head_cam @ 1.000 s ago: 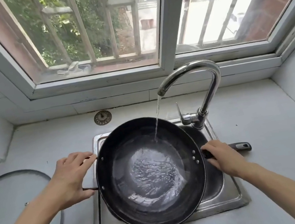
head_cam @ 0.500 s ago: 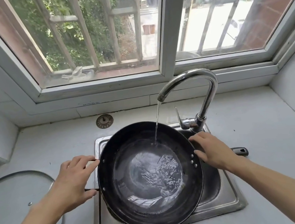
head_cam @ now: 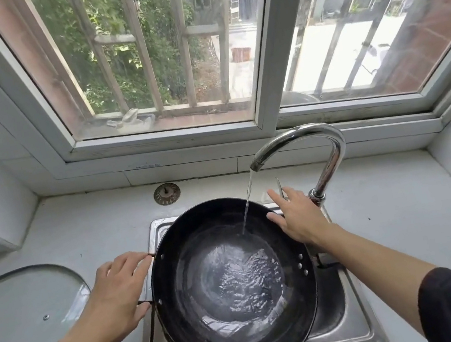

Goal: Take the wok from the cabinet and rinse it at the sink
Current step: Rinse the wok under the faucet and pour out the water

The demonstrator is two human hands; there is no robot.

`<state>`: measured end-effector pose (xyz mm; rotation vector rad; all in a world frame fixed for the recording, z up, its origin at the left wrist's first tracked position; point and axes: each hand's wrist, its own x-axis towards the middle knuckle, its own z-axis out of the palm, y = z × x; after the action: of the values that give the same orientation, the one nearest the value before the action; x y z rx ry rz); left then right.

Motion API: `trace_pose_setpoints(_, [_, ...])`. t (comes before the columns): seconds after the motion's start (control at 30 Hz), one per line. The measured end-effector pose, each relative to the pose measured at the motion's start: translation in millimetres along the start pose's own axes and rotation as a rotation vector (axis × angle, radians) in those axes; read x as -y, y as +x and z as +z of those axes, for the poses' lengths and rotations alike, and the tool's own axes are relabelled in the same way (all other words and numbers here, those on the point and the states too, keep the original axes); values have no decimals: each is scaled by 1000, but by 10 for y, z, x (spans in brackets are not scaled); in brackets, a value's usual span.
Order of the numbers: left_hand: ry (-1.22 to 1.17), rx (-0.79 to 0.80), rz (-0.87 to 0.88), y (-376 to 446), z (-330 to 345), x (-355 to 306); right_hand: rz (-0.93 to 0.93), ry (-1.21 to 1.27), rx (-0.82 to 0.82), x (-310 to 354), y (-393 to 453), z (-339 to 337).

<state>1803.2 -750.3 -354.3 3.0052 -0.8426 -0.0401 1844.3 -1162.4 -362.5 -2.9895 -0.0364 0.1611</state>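
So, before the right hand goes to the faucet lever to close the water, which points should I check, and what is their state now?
1. Wok steadied: ok, the left hand holds its small side handle.
2. Wok sits over the sink: ok.
3. Enough water inside: ok, a rippling pool covers the bottom.
4. Water stream lands inside the wok: ok, near the far rim.
5. Right hand free to move: ok, fingers straight, holding nothing, beside the faucet base.
6. Lever position: cannot tell, the hand partly hides it.
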Motion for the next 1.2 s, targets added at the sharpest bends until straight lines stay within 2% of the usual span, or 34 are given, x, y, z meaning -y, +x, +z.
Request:
trace_pose_setpoints(0.4, [0, -64, -25, -119, 10, -50, 79, -97, -48, -7, 205, 65])
trace_pose_setpoints(0.47, [2, -64, -24, -119, 1, -52, 100, -43, -46, -3, 200, 86])
trace_pose_setpoints(0.6, [-10, -49, -16, -136, -19, -12, 185, 229, -58, -55, 219, 70])
trace_pose_setpoints(0.77, [-22, 9, -18, -146, -49, 16, 188, 259, -11, -90, 194, 51])
trace_pose_setpoints(0.83, [-25, 33, -17, -127, -61, 7, 167, 323, -48, -108, 103, 59])
trace_pose_setpoints(0.93, [-25, 63, -8, -99, -74, 14, 42, 356, -115, -202, -138, 58])
trace_pose_setpoints(1.03, [-21, 62, 19, -84, -88, 11, -76, 280, -27, -356, -471, 95])
trace_pose_setpoints(1.13, [-34, 48, 40, -106, -92, -12, -106, 189, 177, -540, -787, 175])
trace_pose_setpoints(1.2, [-36, 50, 53, -134, -91, -13, -105, 119, 243, -621, -947, 238])
